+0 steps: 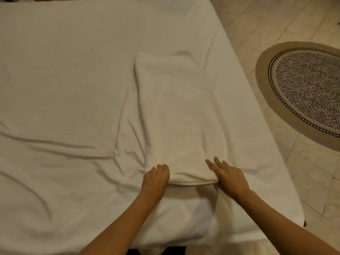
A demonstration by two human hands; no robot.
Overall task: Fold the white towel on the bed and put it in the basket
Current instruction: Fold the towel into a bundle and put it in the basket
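On the bed (pixel 64 80), the towel (pixel 176 115) lies in a long strip. Left hand (pixel 156 178) pinches its near corner; right hand (pixel 230 176) rests flat, fingers spread. Soft and limp, it is probably best lifted by both near corners.

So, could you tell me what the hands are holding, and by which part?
The white towel, at its near edge: left hand grips the near-left corner; right hand lies flat on the near-right corner.
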